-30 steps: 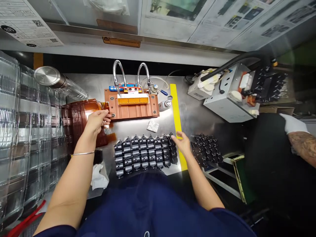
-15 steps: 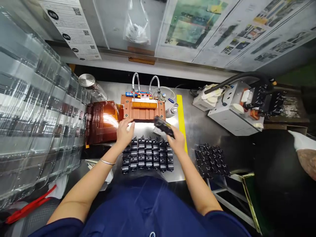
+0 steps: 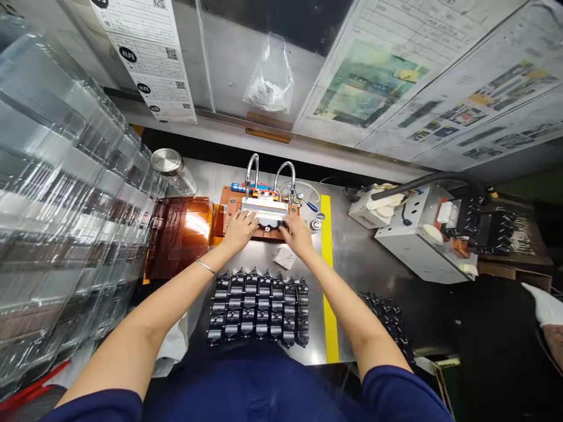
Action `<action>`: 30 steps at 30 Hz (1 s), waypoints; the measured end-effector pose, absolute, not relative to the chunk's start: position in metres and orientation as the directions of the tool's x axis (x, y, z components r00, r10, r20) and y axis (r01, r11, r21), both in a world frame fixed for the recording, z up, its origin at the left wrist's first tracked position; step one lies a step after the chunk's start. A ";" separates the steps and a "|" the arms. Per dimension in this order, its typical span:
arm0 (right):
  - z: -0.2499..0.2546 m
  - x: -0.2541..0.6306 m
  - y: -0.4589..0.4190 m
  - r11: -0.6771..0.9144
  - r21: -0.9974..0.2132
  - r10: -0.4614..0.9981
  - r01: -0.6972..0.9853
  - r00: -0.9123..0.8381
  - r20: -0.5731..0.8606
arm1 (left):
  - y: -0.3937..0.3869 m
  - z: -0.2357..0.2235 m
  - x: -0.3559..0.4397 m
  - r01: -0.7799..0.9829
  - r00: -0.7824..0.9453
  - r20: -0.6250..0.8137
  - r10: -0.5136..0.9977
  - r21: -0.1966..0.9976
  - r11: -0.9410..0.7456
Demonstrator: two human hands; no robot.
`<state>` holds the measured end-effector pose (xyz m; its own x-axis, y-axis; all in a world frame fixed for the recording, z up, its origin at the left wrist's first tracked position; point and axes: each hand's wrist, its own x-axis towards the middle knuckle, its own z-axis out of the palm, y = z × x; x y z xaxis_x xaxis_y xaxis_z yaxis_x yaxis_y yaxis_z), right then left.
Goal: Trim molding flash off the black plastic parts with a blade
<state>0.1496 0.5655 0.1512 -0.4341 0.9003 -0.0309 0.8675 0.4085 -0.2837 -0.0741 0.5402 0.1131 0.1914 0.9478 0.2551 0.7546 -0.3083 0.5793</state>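
Both my hands reach onto the copper-coloured fixture [image 3: 229,205] at the back of the steel bench. My left hand [image 3: 240,230] lies with its fingers stretched over the fixture's pale top plate [image 3: 264,206]. My right hand [image 3: 298,235] pinches a black plastic part [image 3: 273,223], which lies on the fixture between the two hands. Two bent metal tubes [image 3: 250,170] arch over the fixture. A block of black parts in rows [image 3: 259,308] sits close to my body, between my forearms.
Stacked clear trays [image 3: 65,205] fill the left side. An amber film stack [image 3: 180,234] and a metal-lidded jar [image 3: 173,170] stand left of the fixture. Yellow tape [image 3: 328,275], more black parts [image 3: 389,319], a white machine box [image 3: 417,240] and a co-worker's gloved hand [image 3: 545,308] lie right.
My right hand lifted a black part from the block and carried it to the fixture. My left hand moved from the amber film onto the fixture. The camera tilted up.
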 end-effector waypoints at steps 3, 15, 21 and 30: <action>0.159 0.177 0.604 0.227 -0.191 0.968 0.955 -0.243 -0.065 | 0.550 0.100 -0.072 0.744 0.184 0.250 0.951 0.597 -0.301; 0.152 0.198 0.676 0.097 -0.018 0.975 0.995 -0.099 -0.198 | 0.544 0.084 -0.067 0.675 0.120 0.177 0.977 0.707 -0.211; 0.171 0.196 0.671 0.047 -0.128 0.985 0.991 -0.067 -0.158 | 0.545 0.097 -0.073 0.649 0.081 0.166 0.983 0.740 -0.178; 0.144 0.140 0.585 0.001 -0.581 0.966 0.814 -0.152 -0.211 | 0.559 0.110 -0.089 0.646 -0.266 0.008 0.964 0.743 0.172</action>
